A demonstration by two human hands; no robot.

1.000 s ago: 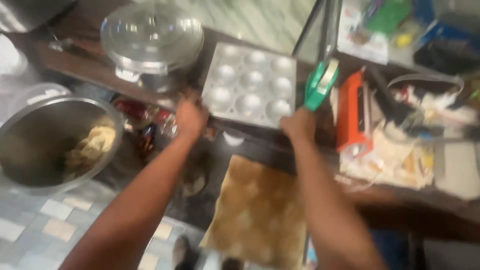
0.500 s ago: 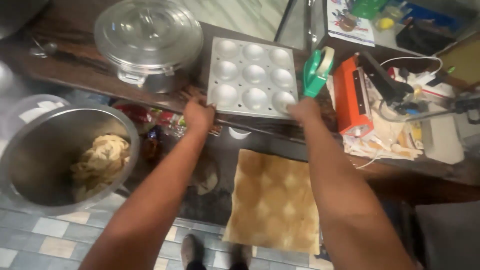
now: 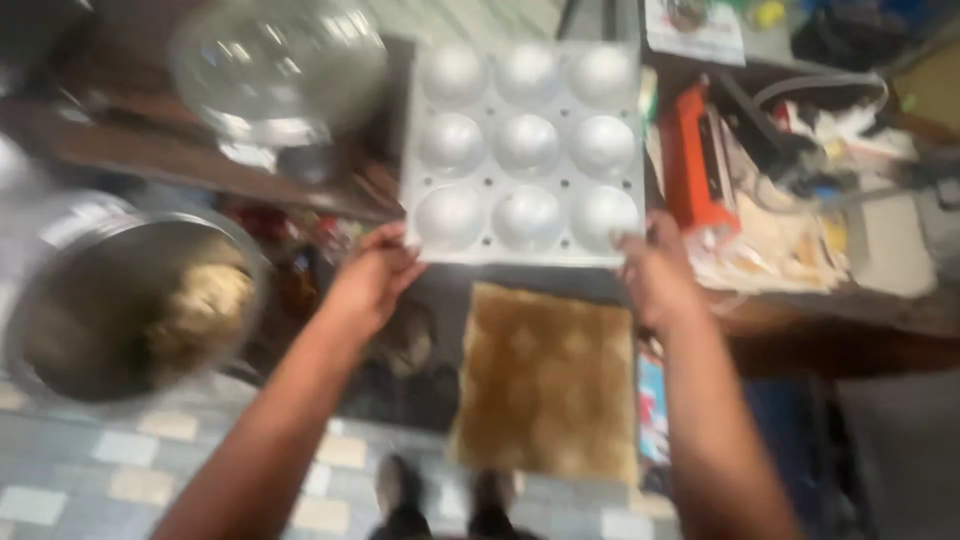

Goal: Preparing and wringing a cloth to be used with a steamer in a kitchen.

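1. Head view: the left hand (image 3: 372,285) and right hand (image 3: 655,275) are gripping the near corners of a square grey mould tray (image 3: 525,150) with nine round cups, lying at the dark table's (image 3: 120,150) near edge.
2. A steel bowl (image 3: 60,340) at left is holding pale dough (image 3: 205,305); a round steel lidded pot (image 3: 275,70) is sitting beside the tray.

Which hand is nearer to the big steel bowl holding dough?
Left. The left hand grips the near-left corner of the grey metal nine-cup mould tray, just right of the steel bowl. The right hand grips the tray's far corner.
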